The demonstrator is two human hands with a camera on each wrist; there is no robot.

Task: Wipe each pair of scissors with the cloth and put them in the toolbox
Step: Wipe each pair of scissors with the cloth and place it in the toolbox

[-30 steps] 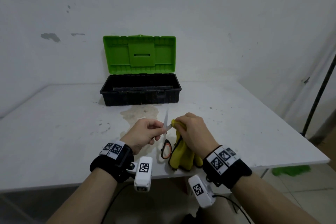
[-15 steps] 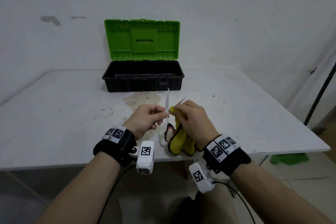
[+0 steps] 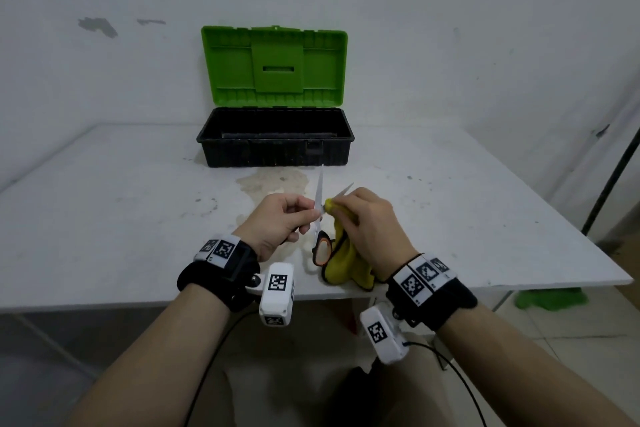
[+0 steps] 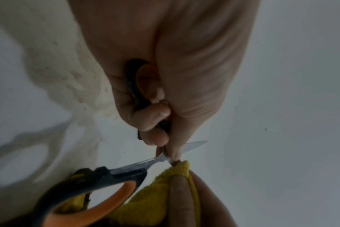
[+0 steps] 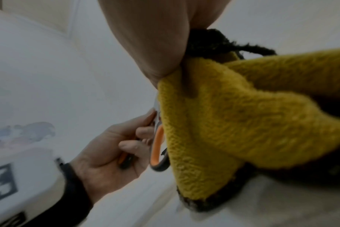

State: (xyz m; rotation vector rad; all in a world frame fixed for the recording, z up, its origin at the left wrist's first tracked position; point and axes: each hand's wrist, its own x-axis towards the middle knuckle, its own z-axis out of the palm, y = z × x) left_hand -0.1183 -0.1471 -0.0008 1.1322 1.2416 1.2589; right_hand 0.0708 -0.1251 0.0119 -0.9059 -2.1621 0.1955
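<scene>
Scissors (image 3: 319,218) blades spread – left hand (image 3: 282,224) grips one handle. Right hand (image 3: 372,225) pinches yellow cloth (image 3: 343,262) at the pivot.

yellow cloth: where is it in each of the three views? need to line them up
Head: yellow cloth low centre, hanging from the right hand.
Left wrist: bottom centre-right, pinched by fingers.
Right wrist: fills the right half.
Shared landmark: the orange-lined handle loop of the scissors, beside the cloth in every view.
</scene>
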